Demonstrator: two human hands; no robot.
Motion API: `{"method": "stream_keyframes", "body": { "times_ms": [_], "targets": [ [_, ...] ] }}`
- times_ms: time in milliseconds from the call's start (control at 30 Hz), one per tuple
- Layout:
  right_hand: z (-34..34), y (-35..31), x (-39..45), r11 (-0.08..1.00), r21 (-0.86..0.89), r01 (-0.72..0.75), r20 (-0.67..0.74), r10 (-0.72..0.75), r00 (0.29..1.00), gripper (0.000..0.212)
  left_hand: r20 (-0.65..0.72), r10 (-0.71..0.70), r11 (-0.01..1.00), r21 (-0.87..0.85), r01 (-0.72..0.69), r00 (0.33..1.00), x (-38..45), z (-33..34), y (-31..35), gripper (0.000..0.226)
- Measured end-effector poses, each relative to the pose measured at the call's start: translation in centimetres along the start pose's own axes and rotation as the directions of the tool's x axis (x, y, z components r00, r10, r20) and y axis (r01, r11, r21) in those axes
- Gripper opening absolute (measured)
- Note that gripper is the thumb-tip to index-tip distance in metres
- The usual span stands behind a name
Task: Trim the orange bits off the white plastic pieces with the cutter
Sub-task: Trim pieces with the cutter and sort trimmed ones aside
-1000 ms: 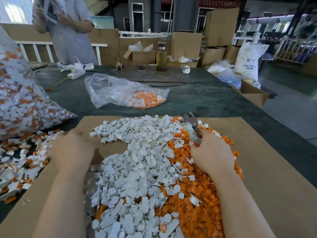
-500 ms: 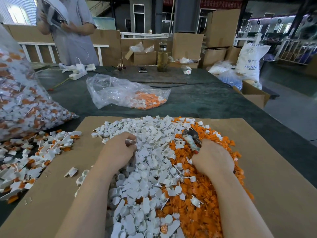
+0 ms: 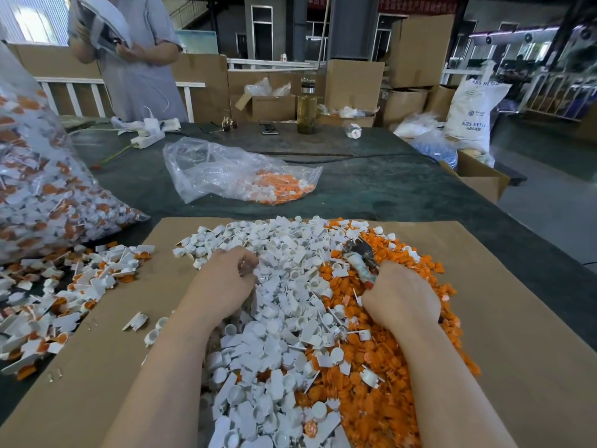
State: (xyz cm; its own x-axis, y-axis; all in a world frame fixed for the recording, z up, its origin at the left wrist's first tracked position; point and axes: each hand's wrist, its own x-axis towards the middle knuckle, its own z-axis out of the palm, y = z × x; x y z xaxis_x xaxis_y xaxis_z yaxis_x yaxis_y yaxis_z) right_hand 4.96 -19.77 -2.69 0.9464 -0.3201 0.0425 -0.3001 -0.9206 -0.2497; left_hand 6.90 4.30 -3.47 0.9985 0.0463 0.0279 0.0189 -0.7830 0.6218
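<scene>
At 9 o'clock, large clear bag [image 3: 48, 195] of untrimmed white-and-orange parts, leaning at table edge; below it, at 8 o'clock, loose untrimmed pieces [image 3: 64, 292] spilling onto dark table [image 3: 387, 192] and cardboard sheet [image 3: 517, 318]. At 11 o'clock, standing person [image 3: 139, 59] behind table; at 12 o'clock, smaller clear bag [image 3: 232, 173] holding orange scraps. Centre-left: left hand [image 3: 223, 282], fingers curled down into white plastic pieces [image 3: 290, 305]; whether anything grasped, not visible. White heap running from 12 to 6 o'clock across cardboard centre. Just right of centre: right hand [image 3: 400, 295] clenched round cutter [image 3: 360, 257], metal head pointing toward 11 o'clock. Under and around that hand, toward 5 o'clock, orange bits [image 3: 387, 367] heaped against white pile.
</scene>
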Motion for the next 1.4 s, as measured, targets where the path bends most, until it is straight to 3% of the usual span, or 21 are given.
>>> {"method": "stream_keyframes", "body": {
  "times_ms": [167,400,533,600,700,933,1067,1233,1400],
  "targets": [
    [0.0,0.2,0.1,0.999,0.051,-0.011,-0.081,0.015,0.997,0.022,-0.069,-0.04,0.995,-0.098,0.033,0.997,-0.2,-0.2,0.0,0.02],
    [0.0,-0.1,0.4,0.956,0.266,0.127,-0.177,-0.081,0.981,0.011,-0.147,-0.098,0.964,-0.26,0.057,0.984,-0.8,-0.8,1.3,0.015],
    [0.1,-0.5,0.5,0.904,0.386,0.184,-0.194,-0.116,0.974,0.011,-0.105,-0.078,0.933,-0.357,0.036,0.991,-0.9,-0.9,1.8,0.01],
    [0.1,-0.5,0.5,0.866,0.445,0.23,-0.215,-0.146,0.966,0.008,-0.032,-0.079,0.868,-0.493,0.053,0.996,-1.1,-1.0,2.3,0.012],
    [0.0,-0.6,0.4,0.839,0.463,0.287,-0.238,-0.194,0.952,0.009,0.091,-0.079,0.655,-0.746,0.121,0.993,-1.3,-1.2,3.0,0.018],
    [-0.1,-1.2,-0.1,0.796,0.447,0.409,-0.34,-0.273,0.9,0.016,0.166,-0.072,0.416,-0.891,0.181,0.984,-1.5,-0.7,4.2,0.025],
    [-0.1,-1.7,-0.5,0.755,0.517,0.404,-0.316,-0.27,0.91,0.016,0.131,-0.093,0.411,-0.898,0.158,0.987,-1.5,-0.3,4.8,0.021],
    [-0.2,-2.3,-0.9,0.567,0.726,0.388,-0.288,-0.261,0.921,0.01,0.056,-0.122,0.486,-0.867,0.109,0.991,-1.6,0.2,5.9,0.016],
    [-0.6,-2.7,-1.5,0.432,0.808,0.4,-0.317,-0.254,0.914,0.006,0.011,-0.131,0.56,-0.824,0.083,0.991,-2.1,0.7,7.3,0.016]
  ]
}}
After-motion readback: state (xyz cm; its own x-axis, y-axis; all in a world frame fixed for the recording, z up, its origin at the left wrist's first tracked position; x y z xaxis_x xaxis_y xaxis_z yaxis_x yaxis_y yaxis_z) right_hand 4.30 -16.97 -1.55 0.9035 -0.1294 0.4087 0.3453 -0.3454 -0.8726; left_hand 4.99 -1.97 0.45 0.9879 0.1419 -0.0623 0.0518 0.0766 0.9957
